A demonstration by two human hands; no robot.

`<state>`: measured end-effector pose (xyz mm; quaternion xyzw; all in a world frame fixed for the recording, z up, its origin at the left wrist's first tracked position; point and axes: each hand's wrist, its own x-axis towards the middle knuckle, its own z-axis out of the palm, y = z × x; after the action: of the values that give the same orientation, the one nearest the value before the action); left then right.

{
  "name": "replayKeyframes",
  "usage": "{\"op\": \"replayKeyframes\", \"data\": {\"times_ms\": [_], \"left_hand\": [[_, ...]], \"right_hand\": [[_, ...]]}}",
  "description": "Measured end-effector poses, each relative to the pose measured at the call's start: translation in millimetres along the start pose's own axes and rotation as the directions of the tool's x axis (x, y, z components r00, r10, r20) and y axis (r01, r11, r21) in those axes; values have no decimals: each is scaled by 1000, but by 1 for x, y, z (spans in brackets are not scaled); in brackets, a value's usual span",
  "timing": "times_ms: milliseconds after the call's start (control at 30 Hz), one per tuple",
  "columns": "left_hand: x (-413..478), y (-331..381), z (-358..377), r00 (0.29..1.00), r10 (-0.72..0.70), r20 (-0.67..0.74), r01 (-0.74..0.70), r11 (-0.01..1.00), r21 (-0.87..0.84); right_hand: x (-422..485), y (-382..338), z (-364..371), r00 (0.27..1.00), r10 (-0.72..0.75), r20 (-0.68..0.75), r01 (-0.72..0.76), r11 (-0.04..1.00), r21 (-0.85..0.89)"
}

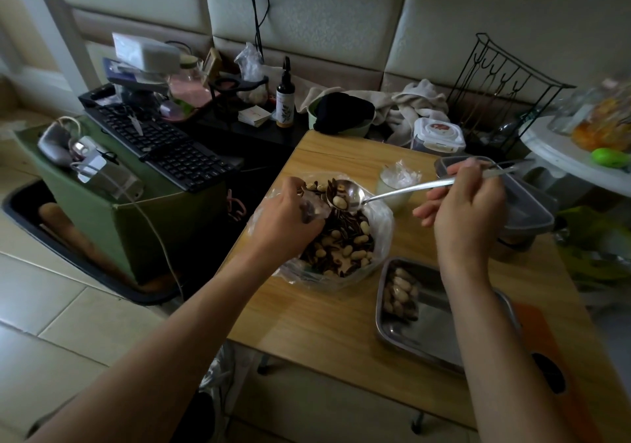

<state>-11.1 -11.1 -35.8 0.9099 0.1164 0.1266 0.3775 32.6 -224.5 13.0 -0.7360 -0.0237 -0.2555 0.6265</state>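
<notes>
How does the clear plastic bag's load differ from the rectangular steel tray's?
The clear plastic bag holds pale peanuts mixed with dark seeds; the rectangular steel tray holds peanuts only. The bag is heaped; the tray has one small cluster at its left side. The left hand grips the bag, not the tray. Both sit on the wooden table.

Bag of nuts (384, 224) on the table (324, 319), tray (430, 323) near its right, cup (392, 190) just behind, keyboard (170, 149) far left

Steel spoon (392, 192) holding peanuts (339, 201) above open bag (384, 227), apparently seeds.
</notes>
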Motion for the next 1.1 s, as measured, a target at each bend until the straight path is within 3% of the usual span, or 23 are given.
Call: {"op": "replayKeyframes", "data": {"times_ms": [100,167,233,333,400,467,867,967,1100], "left_hand": [[-4,8,2,999,33,-15,-33,999,12],[-5,13,4,999,37,-35,-38,999,-21],[-4,15,7,998,24,-59,-28,997,-66],[0,15,11,997,-33,-75,22,988,-152],[1,14,14,995,-58,-80,39,974,-223],[2,14,15,995,-72,-75,50,963,-264],[3,12,15,982,-174,66,184,852,-490],[2,13,15,983,-171,58,180,885,-430],[-3,16,10,986,-156,53,164,918,-361]], "right_hand": [[-3,-11,4,994,-105,20,105,994,12],[-8,-16,7,965,-249,79,251,968,-12],[-11,-20,11,896,-415,159,427,903,-51],[-17,-26,17,737,-626,254,660,748,-72],[-20,-31,19,642,-719,268,755,654,-52],[-23,-34,18,595,-760,261,794,607,-43],[-21,-35,13,609,-769,193,790,610,-62],[-19,-34,13,623,-760,185,778,625,-56],[-14,-30,11,708,-695,125,706,704,-81]]}}
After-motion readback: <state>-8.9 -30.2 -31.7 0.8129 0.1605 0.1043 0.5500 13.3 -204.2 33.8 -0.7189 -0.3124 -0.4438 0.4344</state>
